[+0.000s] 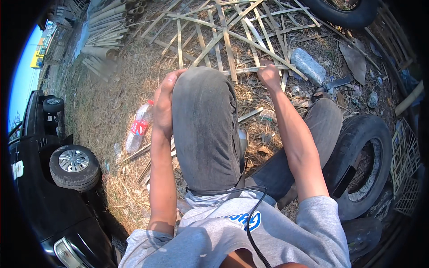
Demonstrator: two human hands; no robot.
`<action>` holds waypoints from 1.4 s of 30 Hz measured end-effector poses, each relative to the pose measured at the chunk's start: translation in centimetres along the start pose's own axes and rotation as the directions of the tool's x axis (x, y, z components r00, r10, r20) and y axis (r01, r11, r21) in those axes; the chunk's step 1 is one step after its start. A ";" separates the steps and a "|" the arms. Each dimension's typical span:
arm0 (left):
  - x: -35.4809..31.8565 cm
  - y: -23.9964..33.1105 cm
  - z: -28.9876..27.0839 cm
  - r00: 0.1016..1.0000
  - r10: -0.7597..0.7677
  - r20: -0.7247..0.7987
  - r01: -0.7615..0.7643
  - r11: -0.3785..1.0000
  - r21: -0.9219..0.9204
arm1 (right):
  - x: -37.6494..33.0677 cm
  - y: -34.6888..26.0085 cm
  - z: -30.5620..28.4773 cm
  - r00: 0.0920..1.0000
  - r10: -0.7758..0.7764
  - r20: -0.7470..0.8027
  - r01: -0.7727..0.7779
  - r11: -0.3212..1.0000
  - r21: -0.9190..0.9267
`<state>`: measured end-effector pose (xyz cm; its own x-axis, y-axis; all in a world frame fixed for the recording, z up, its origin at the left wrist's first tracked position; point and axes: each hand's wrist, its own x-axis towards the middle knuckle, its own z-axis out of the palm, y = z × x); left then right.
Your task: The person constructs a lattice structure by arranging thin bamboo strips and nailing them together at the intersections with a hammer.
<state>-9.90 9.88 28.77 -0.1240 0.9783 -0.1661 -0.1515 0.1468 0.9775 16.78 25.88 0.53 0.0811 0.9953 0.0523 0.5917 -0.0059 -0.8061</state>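
Observation:
A lattice of split bamboo strips, some crossing diagonally, lies on the ground beyond my knees. My right hand is closed in a fist at its near edge, around a bamboo strip that runs crosswise there. My left hand is against the left side of my raised knee, thumb pointing up. Its other fingers mostly pass out of sight behind the knee, so whether they hold anything is hidden. Just left of that wrist lies a clear plastic bottle with a red label and red cap.
A pale stone block and a flat dark blade-like piece lie right of the lattice. Tires stand or lie at right, a dark phone-like object on one. Bamboo poles are piled far left; a black vehicle is at left.

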 end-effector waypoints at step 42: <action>0.3 -29.7 6.3 0.682 -0.113 0.723 -0.490 0.664 0.565 | -17.6 11.8 -10.5 0.627 0.571 -0.530 -0.512 0.815 0.272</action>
<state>0.70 6.75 0.50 0.6411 0.7564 -0.1295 0.5147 -0.2987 0.8037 30.77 7.24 -3.68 0.8138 0.5697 -0.1148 0.2225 -0.4878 -0.8441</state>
